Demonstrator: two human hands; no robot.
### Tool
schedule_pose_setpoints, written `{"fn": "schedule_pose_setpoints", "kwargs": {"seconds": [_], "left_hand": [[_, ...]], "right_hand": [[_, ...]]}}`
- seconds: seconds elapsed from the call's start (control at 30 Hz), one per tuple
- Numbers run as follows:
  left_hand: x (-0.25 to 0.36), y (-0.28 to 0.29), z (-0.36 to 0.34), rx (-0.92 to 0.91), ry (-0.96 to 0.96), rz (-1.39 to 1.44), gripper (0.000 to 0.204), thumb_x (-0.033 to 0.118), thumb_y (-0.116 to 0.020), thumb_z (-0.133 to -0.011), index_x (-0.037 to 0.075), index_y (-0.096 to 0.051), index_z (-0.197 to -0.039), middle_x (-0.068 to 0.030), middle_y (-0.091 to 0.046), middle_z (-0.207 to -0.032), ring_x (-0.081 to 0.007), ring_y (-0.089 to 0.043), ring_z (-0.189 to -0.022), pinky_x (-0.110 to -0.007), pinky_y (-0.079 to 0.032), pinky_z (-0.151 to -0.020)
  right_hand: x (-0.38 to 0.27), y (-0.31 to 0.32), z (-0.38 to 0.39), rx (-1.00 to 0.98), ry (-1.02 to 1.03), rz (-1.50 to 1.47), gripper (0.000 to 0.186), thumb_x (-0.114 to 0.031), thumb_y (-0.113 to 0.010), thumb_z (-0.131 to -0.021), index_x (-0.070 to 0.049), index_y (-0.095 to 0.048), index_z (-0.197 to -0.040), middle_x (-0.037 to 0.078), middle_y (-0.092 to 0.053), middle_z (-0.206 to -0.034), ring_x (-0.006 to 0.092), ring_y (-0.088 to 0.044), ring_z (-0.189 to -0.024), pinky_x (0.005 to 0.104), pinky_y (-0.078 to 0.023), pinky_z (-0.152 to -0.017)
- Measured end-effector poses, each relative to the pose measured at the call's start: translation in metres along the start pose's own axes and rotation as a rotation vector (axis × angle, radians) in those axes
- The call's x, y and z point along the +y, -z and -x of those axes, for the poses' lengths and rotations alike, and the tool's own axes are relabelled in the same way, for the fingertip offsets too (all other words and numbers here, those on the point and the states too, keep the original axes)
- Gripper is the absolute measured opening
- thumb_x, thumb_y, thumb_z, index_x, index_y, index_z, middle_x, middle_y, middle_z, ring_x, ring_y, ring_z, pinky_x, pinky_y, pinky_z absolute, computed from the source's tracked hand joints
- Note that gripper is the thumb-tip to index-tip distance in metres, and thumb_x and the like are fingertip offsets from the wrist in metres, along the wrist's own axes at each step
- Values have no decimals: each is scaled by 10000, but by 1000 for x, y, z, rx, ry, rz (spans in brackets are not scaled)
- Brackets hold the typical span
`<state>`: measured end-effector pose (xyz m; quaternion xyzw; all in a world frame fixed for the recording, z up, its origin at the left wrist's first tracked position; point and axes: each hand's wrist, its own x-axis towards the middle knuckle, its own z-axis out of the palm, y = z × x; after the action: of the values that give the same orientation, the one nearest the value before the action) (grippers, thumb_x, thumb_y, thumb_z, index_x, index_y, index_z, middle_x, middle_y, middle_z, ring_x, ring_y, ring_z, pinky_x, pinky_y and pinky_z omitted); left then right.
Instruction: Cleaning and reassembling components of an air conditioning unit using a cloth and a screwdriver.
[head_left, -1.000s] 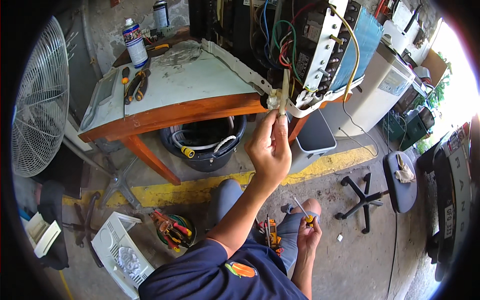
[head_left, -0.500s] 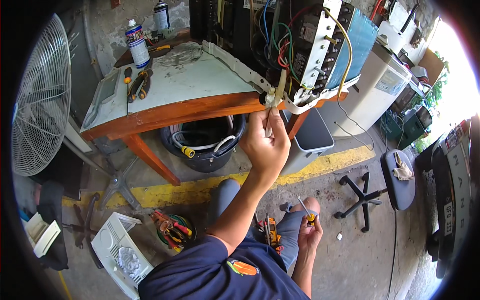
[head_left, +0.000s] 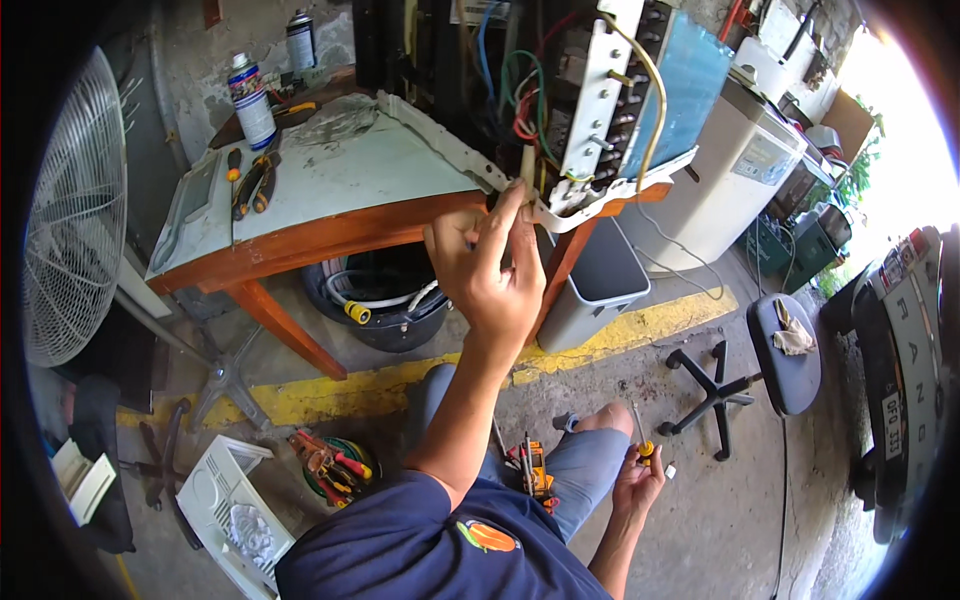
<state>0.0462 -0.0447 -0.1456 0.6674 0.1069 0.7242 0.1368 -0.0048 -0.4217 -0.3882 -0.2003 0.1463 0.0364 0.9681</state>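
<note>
My left hand (head_left: 492,265) is raised to the front lower corner of an opened appliance unit (head_left: 590,95). Its thumb and index finger close together at the lower end of a cream wire sleeve (head_left: 528,160), and the fingers hide what lies between them. Red, green and blue wires (head_left: 525,110) run above that sleeve. Low on the right, beside my knee, my right hand (head_left: 637,488) is closed around the yellow handle of a screwdriver (head_left: 646,449). The shaft points upward, away from the unit.
The unit stands on a wooden table (head_left: 330,232) with pliers (head_left: 255,190), a screwdriver (head_left: 234,175) and a spray can (head_left: 252,105). Below are a black tub (head_left: 400,330) and a grey bin (head_left: 590,310). A tool pouch (head_left: 335,465), fan (head_left: 80,210) and swivel chair (head_left: 785,355) stand around.
The view has shifted slightly, moving the unit left in the picture. My left hand has turned, its fingers now covering the pale connector seen before. My right hand still holds the screwdriver.
</note>
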Motion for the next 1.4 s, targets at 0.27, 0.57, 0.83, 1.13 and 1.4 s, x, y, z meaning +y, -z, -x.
{"fn": "schedule_pose_setpoints", "kwargs": {"seconds": [0.27,0.57,0.83,1.13,1.4], "left_hand": [[-4,-9,2,-48,272,377,303,-3,-715,-918,35,-758,-1215,-21,-548,-858,-167,-464,-755,-314,-427,-695],[-9,6,11,-124,357,443,294,18,-679,-974,27,-696,-1268,-37,-569,-940,-163,-503,-780,-314,-453,-725],[26,77,64,-332,910,1008,254,153,-541,-1125,21,-597,-1335,-88,-641,-1078,-185,-613,-908,-326,-491,-869],[13,98,57,-150,1116,1326,172,174,-557,-1130,48,-612,-1234,-62,-607,-964,-146,-558,-810,-321,-493,-844],[-21,88,5,-322,1109,1395,178,159,-581,-1119,25,-642,-1218,-58,-621,-872,-97,-511,-701,-247,-440,-672]], "right_hand": [[-1,-9,-9,-31,12,-34,172,-105,-624,-1086,53,-669,-1134,137,-738,-1060,241,-746,-934,330,-652,-917],[40,-29,-15,-122,-152,-13,166,-107,-620,-1086,48,-664,-1123,143,-719,-1100,243,-737,-968,324,-646,-920],[98,-113,-5,-181,-249,47,159,-111,-637,-1076,24,-660,-1157,130,-709,-1134,270,-736,-1019,324,-639,-934],[158,-126,2,-76,-516,148,166,-127,-632,-1084,-6,-631,-1197,142,-704,-1116,252,-719,-887,297,-633,-804],[172,-124,28,-963,-638,860,172,-155,-642,-1092,-57,-622,-1233,75,-681,-1013,157,-663,-889,258,-522,-763]]}}
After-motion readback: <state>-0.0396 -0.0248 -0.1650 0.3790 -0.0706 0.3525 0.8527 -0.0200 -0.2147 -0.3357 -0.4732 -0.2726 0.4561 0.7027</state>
